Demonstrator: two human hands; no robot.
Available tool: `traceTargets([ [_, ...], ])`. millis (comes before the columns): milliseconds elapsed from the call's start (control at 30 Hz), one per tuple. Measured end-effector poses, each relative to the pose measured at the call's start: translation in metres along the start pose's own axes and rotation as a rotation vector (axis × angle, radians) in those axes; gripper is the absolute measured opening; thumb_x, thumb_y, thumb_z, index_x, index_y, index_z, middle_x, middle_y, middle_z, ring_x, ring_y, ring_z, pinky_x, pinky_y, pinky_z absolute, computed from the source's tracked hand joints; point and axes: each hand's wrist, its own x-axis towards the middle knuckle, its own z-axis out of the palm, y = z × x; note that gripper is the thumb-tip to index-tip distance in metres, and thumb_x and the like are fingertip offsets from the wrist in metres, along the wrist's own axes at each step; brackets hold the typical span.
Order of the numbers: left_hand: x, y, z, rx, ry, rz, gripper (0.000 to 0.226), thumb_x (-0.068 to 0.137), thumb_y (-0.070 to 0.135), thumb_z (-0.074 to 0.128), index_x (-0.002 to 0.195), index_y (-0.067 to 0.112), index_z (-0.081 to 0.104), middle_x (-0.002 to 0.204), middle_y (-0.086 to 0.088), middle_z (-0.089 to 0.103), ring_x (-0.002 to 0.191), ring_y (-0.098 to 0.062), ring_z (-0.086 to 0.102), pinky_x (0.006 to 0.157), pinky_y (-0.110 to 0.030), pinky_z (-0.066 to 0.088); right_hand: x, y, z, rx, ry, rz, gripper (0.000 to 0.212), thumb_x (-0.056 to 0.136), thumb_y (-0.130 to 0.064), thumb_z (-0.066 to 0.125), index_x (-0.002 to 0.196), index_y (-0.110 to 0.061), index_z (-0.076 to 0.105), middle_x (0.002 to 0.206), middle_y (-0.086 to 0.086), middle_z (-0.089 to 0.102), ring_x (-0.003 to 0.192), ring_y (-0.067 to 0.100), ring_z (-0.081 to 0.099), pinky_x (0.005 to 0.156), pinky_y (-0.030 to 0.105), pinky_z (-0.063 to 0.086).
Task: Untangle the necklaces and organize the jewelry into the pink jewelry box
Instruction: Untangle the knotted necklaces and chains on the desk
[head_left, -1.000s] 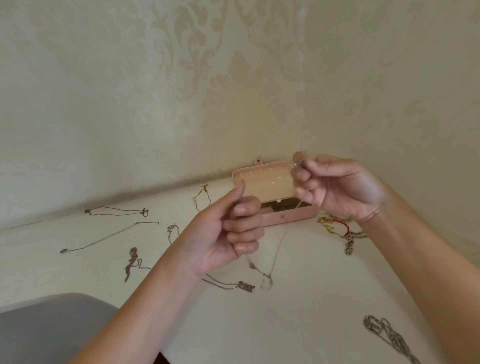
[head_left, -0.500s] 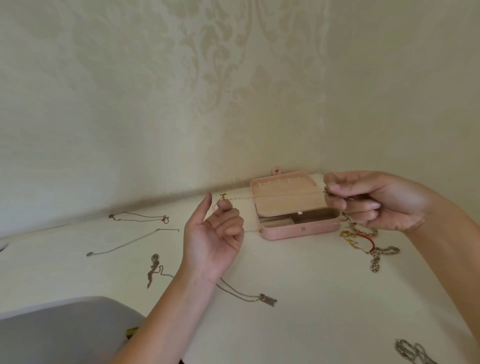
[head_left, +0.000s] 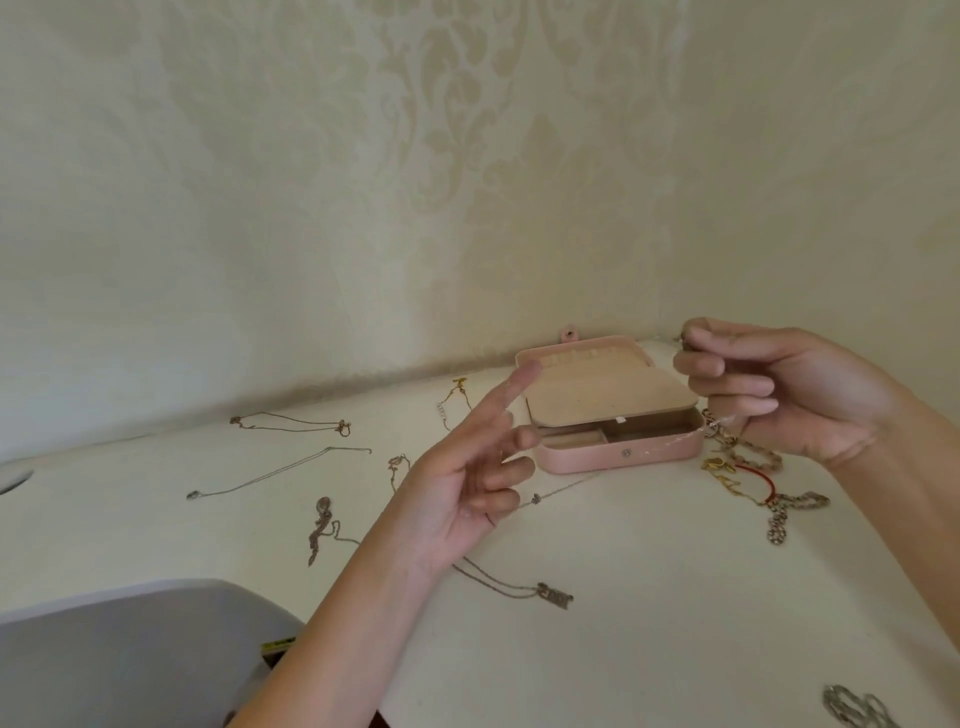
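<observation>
right hand (head_left: 779, 395): raised beside the box, thumb and forefinger pinching a thin chain (head_left: 563, 487)
left hand (head_left: 462, 483): fingers loose, forefinger out; chain end just beside fingertips, contact unclear
pink box (head_left: 597, 460): open, on table (head_left: 623, 623), between hands

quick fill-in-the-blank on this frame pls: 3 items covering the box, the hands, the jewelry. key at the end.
1. The lid of the pink jewelry box is ____.
2. The hand whose grip pinches the thin chain is the person's ____ one.
3. The bracelet lying beside the box has a cord coloured ____.

Missing words: open; right; red.
</observation>
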Motion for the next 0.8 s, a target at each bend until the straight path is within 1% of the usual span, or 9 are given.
traceTargets([
  [67,-0.003,-0.001,0.0,0.203,0.004,-0.02,0.053,0.083,0.012,0.059,0.129,0.039,0.058,0.082,0.002,0.055,0.051,-0.005,0.031,0.038,-0.011,0.028,0.001,-0.002,-0.003,0.187,-0.147,0.009,0.011,0.089,-0.006,0.06,0.079,-0.005,0.062,0.073,0.007,0.058,0.049,0.006,0.03,0.041,0.015,0.043],
  [133,-0.006,0.0,-0.001,0.324,-0.103,-0.087,0.059,0.085,0.008,0.058,0.132,0.042,0.053,0.089,0.001,0.056,0.051,-0.004,0.029,0.04,-0.01,0.029,0.0,-0.004,-0.007,0.3,-0.128,-0.021,0.023,0.098,-0.005,0.043,0.084,-0.003,0.061,0.079,0.01,0.06,0.052,0.007,0.033,0.045,0.017,0.045],
  [200,-0.006,0.001,0.001,0.471,-0.182,-0.184,0.054,0.085,0.007,0.058,0.128,0.039,0.057,0.09,0.002,0.06,0.048,-0.002,0.03,0.04,-0.009,0.028,-0.002,-0.005,0.001,0.124,0.032,-0.107,0.012,0.078,-0.006,0.064,0.068,-0.01,0.06,0.068,0.001,0.057,0.043,0.003,0.025,0.034,0.01,0.032],
  [267,-0.003,0.0,0.007,0.671,-0.151,-0.233,0.037,0.084,0.008,0.063,0.113,0.029,0.067,0.088,0.001,0.061,0.049,-0.002,0.033,0.042,-0.01,0.026,-0.005,-0.001,0.015,-0.023,0.224,-0.17,0.014,0.06,-0.011,0.069,0.06,-0.014,0.055,0.065,-0.001,0.057,0.033,0.003,0.023,0.03,0.009,0.019],
  [333,0.002,-0.001,0.01,0.736,-0.098,-0.234,0.014,0.085,0.003,0.066,0.091,0.015,0.071,0.075,0.0,0.058,0.048,-0.003,0.035,0.043,-0.012,0.028,-0.004,-0.001,0.019,-0.016,0.302,-0.206,0.018,0.057,-0.012,0.067,0.062,-0.014,0.051,0.069,0.001,0.062,0.032,0.004,0.019,0.028,0.01,0.017],
  [433,0.012,0.003,0.008,0.819,-0.037,-0.222,0.008,0.084,0.003,0.067,0.078,0.008,0.068,0.054,0.004,0.051,0.048,-0.006,0.041,0.048,-0.017,0.038,-0.005,-0.005,0.014,-0.025,0.365,-0.194,0.029,0.052,-0.011,0.072,0.064,-0.015,0.046,0.077,0.005,0.068,0.031,0.004,0.018,0.027,0.01,0.018],
  [600,0.024,0.014,0.005,0.967,-0.112,-0.32,0.009,0.082,0.006,0.071,0.078,0.014,0.074,0.079,-0.011,0.061,0.058,-0.008,0.052,0.057,-0.018,0.047,-0.002,-0.002,0.004,-0.02,0.357,-0.171,0.067,0.028,-0.009,0.094,0.068,-0.014,0.041,0.093,0.015,0.072,0.028,0.004,0.027,0.027,0.011,0.021],
  [700,0.027,0.014,0.0,0.922,-0.108,-0.345,0.009,0.083,0.001,0.068,0.083,0.009,0.072,0.08,-0.005,0.064,0.063,-0.005,0.057,0.06,-0.017,0.048,0.0,-0.002,0.009,-0.111,0.473,-0.165,0.048,0.049,-0.009,0.08,0.067,-0.014,0.036,0.092,0.015,0.072,0.028,0.002,0.024,0.026,0.011,0.019],
  [800,0.025,0.013,-0.005,0.866,-0.121,-0.366,0.009,0.082,-0.001,0.07,0.082,0.007,0.072,0.075,-0.003,0.064,0.061,-0.005,0.058,0.058,-0.017,0.049,-0.001,-0.002,0.015,-0.406,0.567,-0.088,0.023,0.08,-0.005,0.056,0.07,-0.012,0.037,0.086,0.015,0.072,0.03,0.002,0.022,0.028,0.013,0.014],
])
